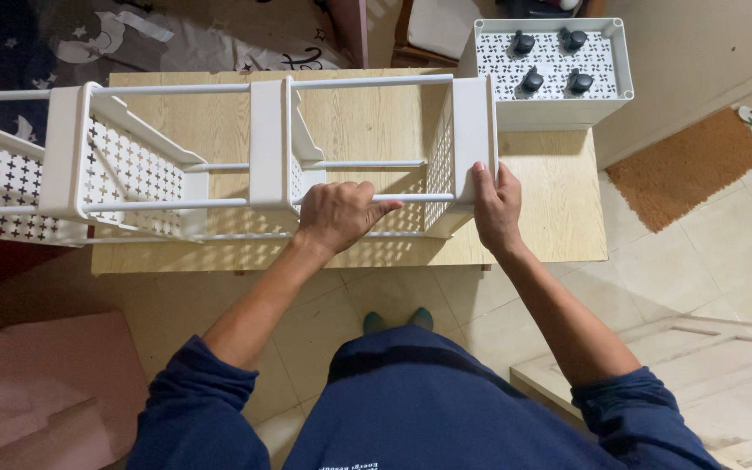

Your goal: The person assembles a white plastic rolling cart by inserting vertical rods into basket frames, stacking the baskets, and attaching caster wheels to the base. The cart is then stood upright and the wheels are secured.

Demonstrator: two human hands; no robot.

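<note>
While the white plastic rack (219, 165), perforated with cross-shaped holes, is lying sideways on the wooden table (559, 209), the left hand (337, 216) is gripping its thin rod (419, 198) and the right hand (496, 207) is clasping the smooth end shelf (473, 130).

A shelf rack (263, 157) lies on its side across the table (559, 218). A tray with four castors (553, 61) stands behind the table's right end; a doormat (685, 165) lies on the floor to the right.
</note>
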